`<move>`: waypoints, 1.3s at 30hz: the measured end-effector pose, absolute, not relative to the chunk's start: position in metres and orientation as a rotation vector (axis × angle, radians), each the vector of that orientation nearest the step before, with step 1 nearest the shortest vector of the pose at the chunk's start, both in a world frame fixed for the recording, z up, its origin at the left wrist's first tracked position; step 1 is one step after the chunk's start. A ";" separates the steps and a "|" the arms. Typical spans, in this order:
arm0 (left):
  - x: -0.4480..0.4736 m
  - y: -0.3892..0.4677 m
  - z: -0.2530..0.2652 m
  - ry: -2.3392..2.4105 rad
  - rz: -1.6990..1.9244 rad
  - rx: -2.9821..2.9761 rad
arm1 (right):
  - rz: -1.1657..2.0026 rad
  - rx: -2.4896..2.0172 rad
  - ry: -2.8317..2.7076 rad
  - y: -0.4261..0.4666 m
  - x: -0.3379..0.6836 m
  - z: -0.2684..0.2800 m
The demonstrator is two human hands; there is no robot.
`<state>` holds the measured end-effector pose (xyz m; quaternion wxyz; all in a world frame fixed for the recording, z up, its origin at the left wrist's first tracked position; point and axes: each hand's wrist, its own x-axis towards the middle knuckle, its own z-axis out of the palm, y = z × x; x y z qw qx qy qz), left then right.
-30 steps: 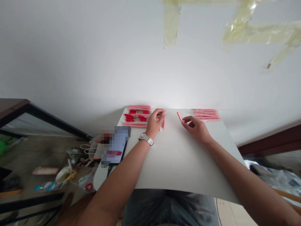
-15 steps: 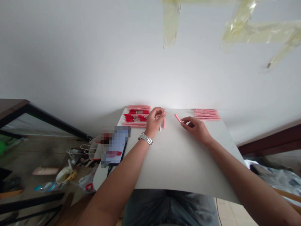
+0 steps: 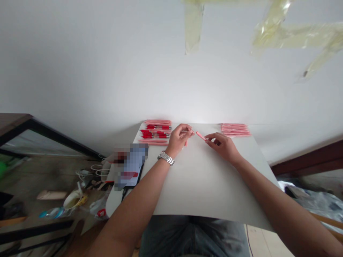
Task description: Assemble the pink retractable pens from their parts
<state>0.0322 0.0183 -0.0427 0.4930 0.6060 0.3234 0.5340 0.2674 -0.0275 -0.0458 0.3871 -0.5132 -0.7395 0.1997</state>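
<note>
My right hand (image 3: 222, 145) pinches a pink pen barrel (image 3: 200, 135), which slants up and left toward my other hand. My left hand (image 3: 179, 138), with a metal watch on its wrist, has thumb and forefinger pressed together around something small and pale that I cannot make out. The fingertips are close to the barrel's free end but look apart from it. Just beneath my left hand, a pink piece (image 3: 186, 143) lies partly hidden on the white table (image 3: 203, 185). Several red pens (image 3: 155, 135) lie to the left of that hand.
Pink pen-like sticks lie in a back-left bundle (image 3: 158, 122), a front-left row (image 3: 152, 142) and a right-hand stack (image 3: 235, 130). A phone or tablet (image 3: 134, 167) with a blurred screen rests at the left edge. The wall (image 3: 134, 71) rises right behind the table.
My left hand has moved slightly right, covering more of the loose pieces beneath it. The pink barrel in my right hand has tipped lower and come a little left, narrowing the gap.
</note>
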 end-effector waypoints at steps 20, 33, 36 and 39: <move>0.032 0.015 -0.039 0.768 1.160 1.513 | 0.457 -1.267 -1.917 -0.029 0.266 -0.044; 0.033 0.016 -0.041 0.749 1.240 1.461 | 0.444 -1.279 -1.894 -0.028 0.267 -0.044; 0.032 0.015 -0.040 0.760 1.233 1.483 | 0.440 -1.287 -1.886 -0.028 0.268 -0.045; 0.032 0.014 -0.038 0.779 1.222 1.509 | 0.440 -1.285 -1.890 -0.027 0.269 -0.046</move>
